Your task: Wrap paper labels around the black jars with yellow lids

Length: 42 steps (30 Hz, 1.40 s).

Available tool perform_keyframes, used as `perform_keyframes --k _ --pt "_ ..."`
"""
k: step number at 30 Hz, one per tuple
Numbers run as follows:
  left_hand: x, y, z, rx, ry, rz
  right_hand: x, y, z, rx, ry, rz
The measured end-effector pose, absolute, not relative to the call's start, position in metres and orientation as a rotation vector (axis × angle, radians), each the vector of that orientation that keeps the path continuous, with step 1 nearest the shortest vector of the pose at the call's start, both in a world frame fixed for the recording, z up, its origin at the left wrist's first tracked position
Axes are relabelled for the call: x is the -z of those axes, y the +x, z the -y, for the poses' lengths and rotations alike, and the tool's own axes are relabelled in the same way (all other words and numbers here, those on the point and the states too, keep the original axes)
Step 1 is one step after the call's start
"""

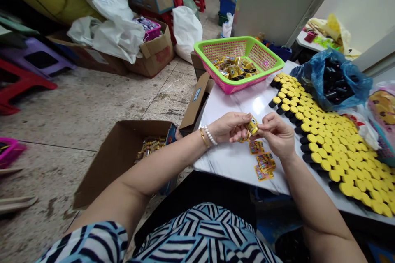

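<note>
the left hand (227, 127) and right hand (276, 134) are together, pinching a small yellow-labelled cylinder (252, 125) at the fingertips above a marble-topped table (216, 115), loose printed labels (261, 164) within reach, yellow-capped black tubes (336, 152) massed aside, seemingly to leave working room.

This is a cramped workroom for hand assembly: an open brown cardboard carton (120, 164) and white plastic sacks (114, 37) crowd a speckled stone floor (77, 111) among red plastic stools (21, 82). Rows of yellow-capped black tubes (339, 160) fill a white marble-patterned counter (228, 107).

Yellow printed tube (252, 126), loose printed cards (261, 162), carton flap (196, 94): lettering too small, blurred; nothing legible.
</note>
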State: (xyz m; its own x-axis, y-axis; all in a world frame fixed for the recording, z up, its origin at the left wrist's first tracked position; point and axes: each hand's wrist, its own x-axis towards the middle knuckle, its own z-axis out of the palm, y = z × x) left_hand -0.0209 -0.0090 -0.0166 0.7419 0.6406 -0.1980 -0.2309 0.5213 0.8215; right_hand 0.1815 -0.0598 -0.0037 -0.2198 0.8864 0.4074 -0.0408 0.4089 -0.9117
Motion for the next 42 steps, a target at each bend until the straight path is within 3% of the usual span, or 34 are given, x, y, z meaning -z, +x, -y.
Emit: perform_keyframes --k 13,19,32,42 --pt "0.011 -0.02 0.012 -0.554 0.863 -0.54 0.003 0.18 0.059 -1.074 -0.804 1.593" --pt "0.012 -0.019 0.012 -0.506 0.882 -0.551 0.006 0.18 0.06 -0.727 -0.859 1.708" --pt "0.011 -0.019 0.009 -0.588 0.748 -0.558 0.012 0.185 0.05 -0.872 -0.889 1.657" --pt "0.012 -0.011 0.012 -0.591 0.71 -0.694 0.023 0.17 0.048 -0.691 -0.912 1.552"
